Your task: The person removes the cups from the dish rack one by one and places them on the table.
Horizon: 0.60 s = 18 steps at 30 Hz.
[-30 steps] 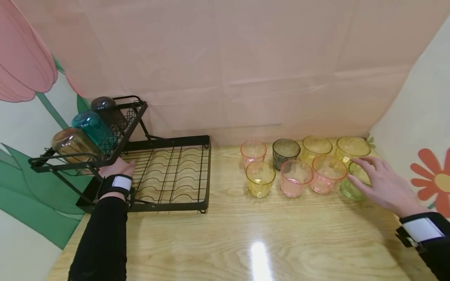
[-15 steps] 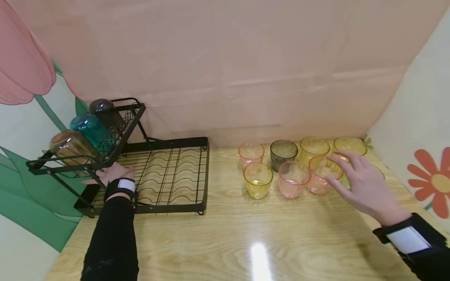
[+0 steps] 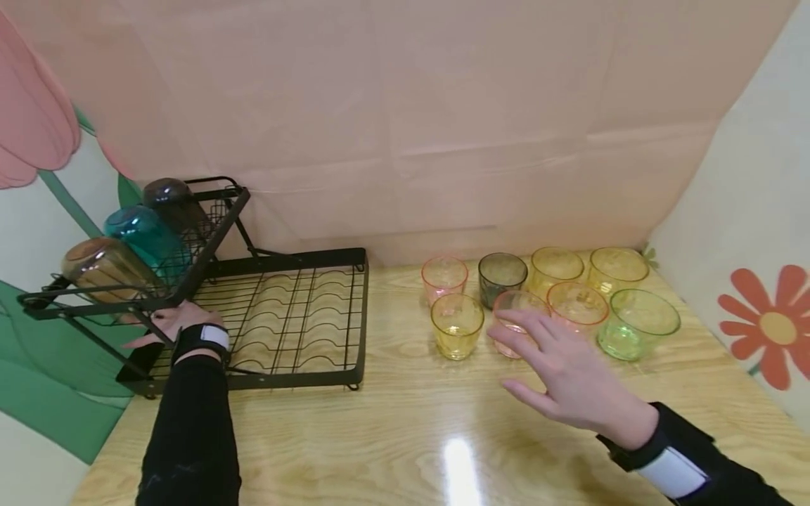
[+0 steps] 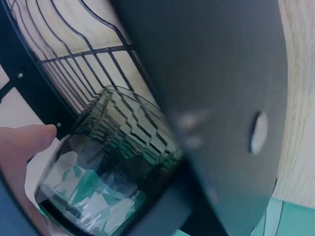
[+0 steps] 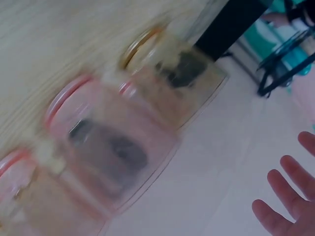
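My left hand (image 3: 180, 323) reaches under the upper tier of a black dish rack (image 3: 291, 379), fingers stretched out. In the left wrist view a smoky tumbler (image 4: 113, 162) lies tilted among the rack's wires, with my straight thumb (image 4: 34, 140) beside it; the other fingers are mostly hidden there. My right hand (image 3: 563, 372) hovers over the table with its fingers spread, holding nothing. Behind it stand pink tumblers (image 3: 576, 302), a green tumbler (image 3: 635, 327) and a yellow tumbler (image 3: 457, 330). The right wrist view is blurred and shows a pink tumbler (image 5: 108, 142) apart from my fingers (image 5: 285, 196).
On the upper tier lean an amber tumbler (image 3: 110, 270), a teal tumbler (image 3: 145, 235) and a dark tumbler (image 3: 174, 204). A grey tumbler (image 3: 501, 277) and more yellow ones form the back row on the wooden table (image 3: 354, 436), near the pink backdrop (image 3: 430, 140).
My right hand has moved left from the green tumbler to in front of the pink ones, its fingers spreading. My left hand has shifted slightly under the rack's upper tier, its fingers coming into view.
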### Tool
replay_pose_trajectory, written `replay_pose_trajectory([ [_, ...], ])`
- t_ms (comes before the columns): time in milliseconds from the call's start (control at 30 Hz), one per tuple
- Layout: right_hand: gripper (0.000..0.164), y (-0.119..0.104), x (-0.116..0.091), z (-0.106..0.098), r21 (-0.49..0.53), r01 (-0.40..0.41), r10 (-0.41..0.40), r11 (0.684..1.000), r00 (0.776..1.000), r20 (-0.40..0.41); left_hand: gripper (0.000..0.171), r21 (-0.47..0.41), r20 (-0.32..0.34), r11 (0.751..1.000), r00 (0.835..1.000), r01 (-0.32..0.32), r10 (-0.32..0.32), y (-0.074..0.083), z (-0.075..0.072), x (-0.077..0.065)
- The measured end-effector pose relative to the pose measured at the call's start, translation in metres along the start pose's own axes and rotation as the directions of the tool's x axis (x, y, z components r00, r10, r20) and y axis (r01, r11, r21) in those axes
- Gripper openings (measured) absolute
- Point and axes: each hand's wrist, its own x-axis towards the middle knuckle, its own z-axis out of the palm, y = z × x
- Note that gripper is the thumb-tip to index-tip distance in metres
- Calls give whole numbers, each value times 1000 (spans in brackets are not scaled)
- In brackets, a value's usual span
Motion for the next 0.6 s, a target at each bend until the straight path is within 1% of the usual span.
replay_pose_trajectory([
  [33,57,-4,1,1,11,6,-6,1000,1000,15,85,8,8,1000,1000,-3,3,0,0,1],
  [67,57,-8,2,2,17,15,-15,1000,1000,27,85,9,15,1000,1000,8,-8,1,0,3],
  [167,55,-18,3,7,44,17,-22,999,995,100,90,-7,33,998,997,66,-66,3,-2,6],
  [200,55,-20,3,10,51,18,-24,999,992,121,90,-10,29,997,997,75,-74,3,-3,7],
  [267,55,-24,4,15,66,20,-30,998,989,146,92,-42,33,994,995,97,-96,4,-3,7],
  [333,55,-27,5,20,72,25,-37,997,985,169,91,-81,31,992,995,95,-93,3,-2,7],
  [433,55,-31,6,25,81,46,-59,996,984,168,88,-127,41,989,997,77,-72,1,-1,7],
  [600,55,-33,7,28,91,60,-75,994,983,166,85,-157,36,987,999,33,-27,0,-1,6],
])
